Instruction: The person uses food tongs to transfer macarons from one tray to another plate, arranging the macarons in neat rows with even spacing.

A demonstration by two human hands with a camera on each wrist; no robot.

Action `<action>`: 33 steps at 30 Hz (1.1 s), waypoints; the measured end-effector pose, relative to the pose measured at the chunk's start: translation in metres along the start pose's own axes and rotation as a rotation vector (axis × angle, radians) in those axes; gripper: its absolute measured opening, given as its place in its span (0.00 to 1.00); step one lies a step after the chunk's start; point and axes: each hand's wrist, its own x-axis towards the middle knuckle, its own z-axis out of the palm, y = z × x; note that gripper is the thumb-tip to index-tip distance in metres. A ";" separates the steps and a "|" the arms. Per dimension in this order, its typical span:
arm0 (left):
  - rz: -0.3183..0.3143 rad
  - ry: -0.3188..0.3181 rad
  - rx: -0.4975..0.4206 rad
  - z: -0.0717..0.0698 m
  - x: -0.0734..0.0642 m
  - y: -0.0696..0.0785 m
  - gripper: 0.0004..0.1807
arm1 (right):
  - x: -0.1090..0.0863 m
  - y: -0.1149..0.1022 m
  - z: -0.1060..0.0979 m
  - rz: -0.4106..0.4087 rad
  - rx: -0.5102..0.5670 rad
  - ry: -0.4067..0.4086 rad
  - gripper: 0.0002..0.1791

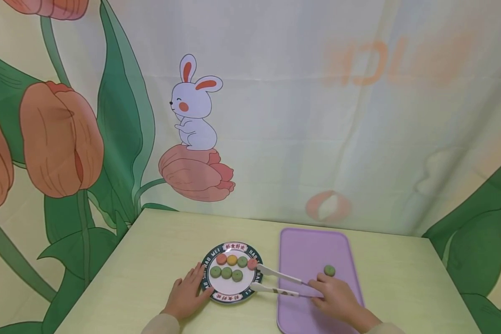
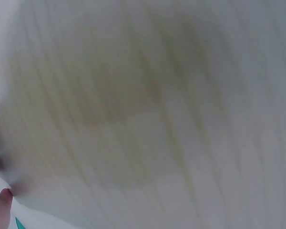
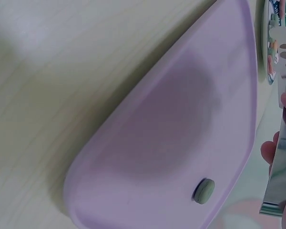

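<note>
My right hand (image 1: 336, 297) grips a pair of tongs (image 1: 284, 278) with a metal body and white tips. The tips reach left over the plate's right rim and stand apart, one beside a pink macaron (image 1: 252, 264). On the round plate (image 1: 217, 297), with its dark patterned rim, lie several pink, yellow and green macarons. My left hand (image 1: 188, 291) rests at the plate's left side, its fingers fairly straight and touching the rim. A single green macaron (image 1: 329, 270) lies on the purple tray (image 1: 313, 246), just beyond my right hand; the right wrist view shows it too.
The pale wood-grain table (image 1: 163, 246) carries the plate on the left and the tray on the right. Behind its far edge hangs a curtain (image 1: 275, 139) printed with tulips and a rabbit. Mostly blurred tabletop fills the left wrist view.
</note>
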 end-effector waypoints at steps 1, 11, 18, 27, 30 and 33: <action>-0.002 -0.001 0.001 0.000 0.000 0.000 0.43 | 0.000 0.001 0.000 -0.003 -0.003 0.004 0.17; -0.008 -0.008 0.000 -0.001 0.000 0.001 0.43 | -0.004 0.004 -0.003 -0.009 0.010 0.010 0.17; -0.005 -0.006 -0.001 -0.001 0.000 0.001 0.43 | -0.009 0.006 -0.008 0.010 0.007 0.012 0.18; -0.008 -0.007 -0.003 -0.001 0.001 0.001 0.43 | -0.014 0.011 -0.007 -0.020 -0.014 0.079 0.19; -0.016 -0.011 -0.003 -0.001 0.000 0.001 0.43 | -0.015 0.011 -0.009 -0.013 -0.009 0.074 0.19; -0.020 -0.010 -0.003 -0.001 0.000 0.001 0.43 | -0.015 0.011 -0.012 -0.003 -0.007 0.068 0.19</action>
